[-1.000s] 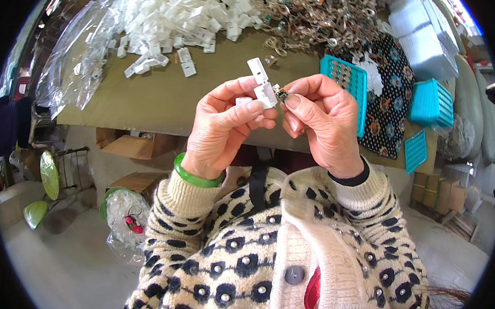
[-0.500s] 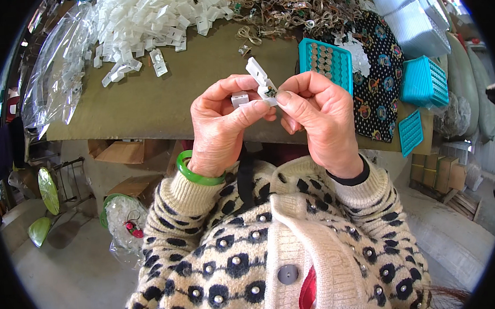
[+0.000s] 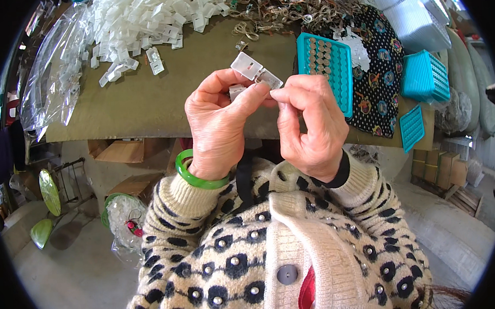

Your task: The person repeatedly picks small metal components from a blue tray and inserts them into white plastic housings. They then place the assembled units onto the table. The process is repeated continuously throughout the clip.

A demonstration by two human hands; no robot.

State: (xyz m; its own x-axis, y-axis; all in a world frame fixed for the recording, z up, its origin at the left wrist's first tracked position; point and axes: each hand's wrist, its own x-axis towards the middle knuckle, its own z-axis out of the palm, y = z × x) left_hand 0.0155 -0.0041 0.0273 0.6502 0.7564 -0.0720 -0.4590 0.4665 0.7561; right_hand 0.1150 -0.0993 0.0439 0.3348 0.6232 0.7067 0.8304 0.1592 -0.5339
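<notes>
My left hand point(image 3: 217, 114), a green bangle at its wrist, is closed on a small white hinged plastic case point(image 3: 247, 66). The case is unfolded, one half pointing up and left, the other toward my right hand. A second white plastic piece point(image 3: 236, 91) is tucked in the left palm. My right hand point(image 3: 314, 123) has thumb and forefinger pinched at the case's right edge, touching it. Whatever small part may be between those fingertips is hidden. Beyond my hands, a small component point(image 3: 242, 45) lies on the table.
A heap of white plastic cases point(image 3: 145, 20) fills the far left, beside clear plastic film point(image 3: 58, 69). Tangled thin wires point(image 3: 295, 3) lie at the far middle. To the right are a teal tray point(image 3: 339, 66) holding round coin-like pieces, a patterned cloth point(image 3: 375, 86) and stacked teal trays point(image 3: 422, 78).
The case has turned in my left hand, so its open halves now face up. My right hand has shifted its grip, moving its fingertips to the case's right edge.
</notes>
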